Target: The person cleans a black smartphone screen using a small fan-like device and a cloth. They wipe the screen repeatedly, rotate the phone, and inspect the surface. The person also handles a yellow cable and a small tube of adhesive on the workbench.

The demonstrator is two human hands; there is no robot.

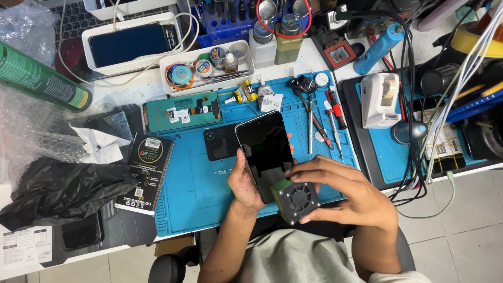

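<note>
— Nearest to us sits the small grey fan unit [296, 200] with its green top edge; our right hand [346, 196] closes around it, fingers curled over its far side, and presses it against the lower end of the smartphone [266, 153].

— And our left hand [245, 184] grips that smartphone from the left edge, dark screen up, tilted above the blue work mat [194, 194]. What do we count around it?

— We see two more phone parts on the mat: a black back cover [221, 142] with camera holes, partly hidden behind the smartphone, and a teal phone frame [182, 111] with a flex cable, just beside it.

— To the right of the smartphone we count two red-handled screwdrivers [335, 112] and a pair of tweezers [310, 123], all lying well clear of our hands.

— One black box [146, 173] rests on the mat's left edge, beside a crumpled black plastic bag [57, 191].

— Farther back we see one white tray [207, 67] of round tins and small bottles, one white box [131, 43] holding a dark screen, and a green cylinder [42, 78] at the left.

— On the right, one white device [380, 99] stands among a tangle of cables [419, 131]. Our right forearm hides the mat's near right corner.
</note>
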